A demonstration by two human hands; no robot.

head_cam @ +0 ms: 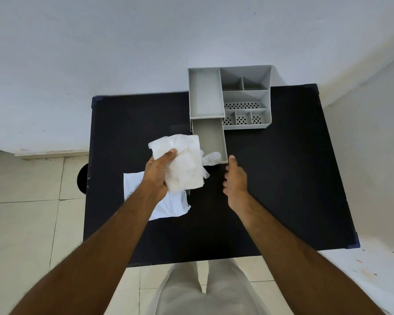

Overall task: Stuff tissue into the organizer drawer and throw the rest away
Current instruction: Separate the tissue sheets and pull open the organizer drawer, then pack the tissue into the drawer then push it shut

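Observation:
A grey plastic organizer point(246, 96) stands at the back of the black table point(282, 178). Its lower drawer point(210, 138) is pulled out toward me and looks empty inside. My left hand point(158, 172) is shut on a crumpled wad of white tissue point(184, 164), held just left of the drawer's front. A strand of the tissue reaches the drawer's front left corner. My right hand point(234, 178) hovers just in front of the drawer's right front corner, thumb up by the corner, fingers loosely curled, holding nothing.
A flat white sheet point(168, 205) lies on the table under my left forearm. A round dark opening point(83, 177) shows on the floor beside the table's left edge. White walls close in behind and to the right.

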